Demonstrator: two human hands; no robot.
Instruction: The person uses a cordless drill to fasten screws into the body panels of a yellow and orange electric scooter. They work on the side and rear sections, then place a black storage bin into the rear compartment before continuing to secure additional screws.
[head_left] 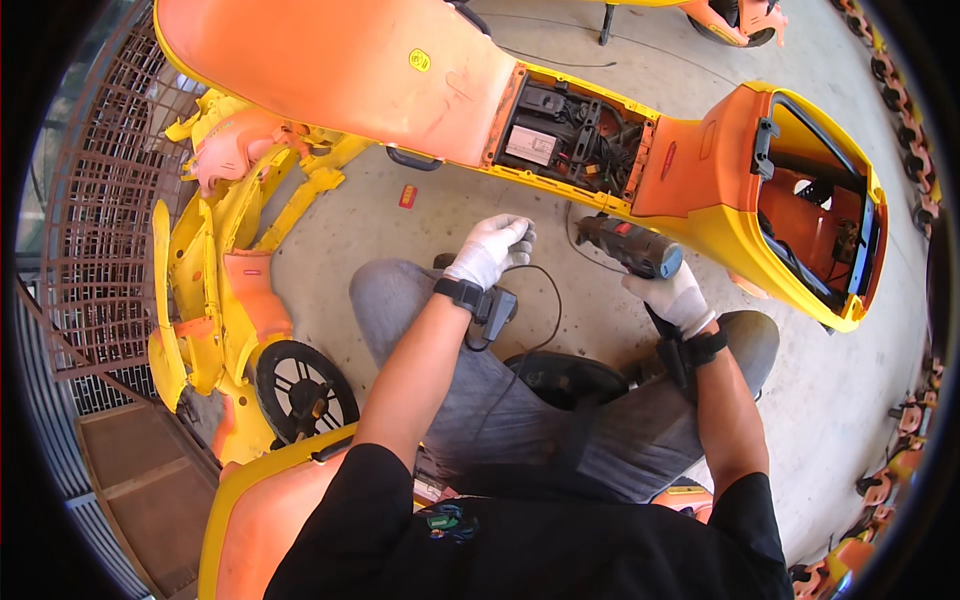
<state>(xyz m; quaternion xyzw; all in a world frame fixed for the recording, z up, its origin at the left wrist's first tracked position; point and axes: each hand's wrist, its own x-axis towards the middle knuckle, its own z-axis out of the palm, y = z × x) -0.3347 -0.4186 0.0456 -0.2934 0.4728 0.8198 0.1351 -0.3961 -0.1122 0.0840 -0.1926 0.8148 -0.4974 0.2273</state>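
Note:
My right hand (672,295), in a white glove, is wrapped round the grip of a dark cordless drill (628,246). The drill's nose points up and left, close to the lower edge of an orange and yellow scooter body (690,165). Left of the drill, my left hand (495,250), also gloved, has its fingers curled together; anything in them is hidden. An open compartment (570,135) in the scooter body shows black parts, wiring and a silver box with a pale label (532,145). Both wrists wear black straps, and a small grey device (497,312) with a cable sits at the left one.
Yellow and orange body panels (225,270) are piled at the left beside a black spoked wheel (306,392). A round black seat (565,380) shows between my knees. Another orange scooter part (265,530) lies at lower left. A small red card (408,196) is on the concrete floor.

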